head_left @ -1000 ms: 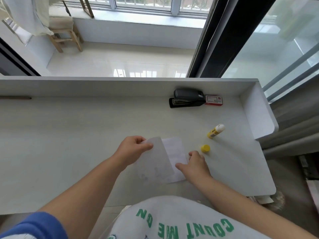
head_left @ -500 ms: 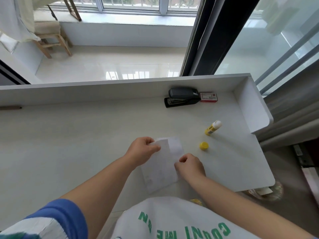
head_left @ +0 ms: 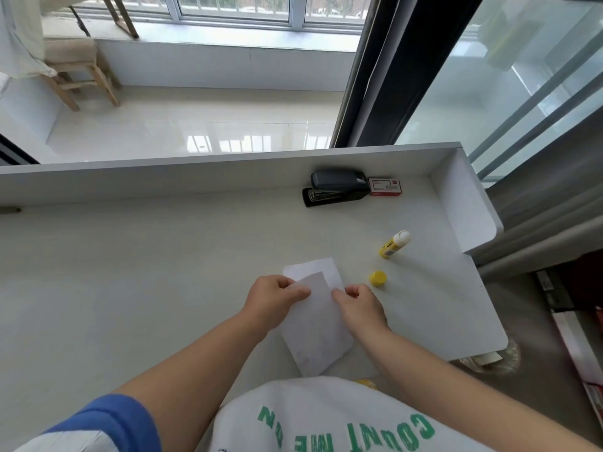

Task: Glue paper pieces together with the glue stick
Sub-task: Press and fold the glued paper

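Observation:
Two white paper pieces overlap on the white desk. The upper paper piece (head_left: 315,331) is pinched at its top corners by my left hand (head_left: 272,300) and my right hand (head_left: 357,303). Beneath it lies the lower paper piece (head_left: 321,266), with its far edge showing beyond my fingers. The yellow glue stick (head_left: 394,244) stands uncapped to the right, its white glue tip bare. Its yellow cap (head_left: 378,278) rests on the desk between the stick and my right hand.
A black stapler (head_left: 337,188) and a small red-and-white staple box (head_left: 385,186) sit against the desk's back wall (head_left: 195,177). A raised side panel (head_left: 465,203) closes the right end. My white shirt covers the near edge.
My right hand has shifted from pressing the lower paper to pinching the upper one. Both hands have swung the upper paper over the lower piece, covering most of it.

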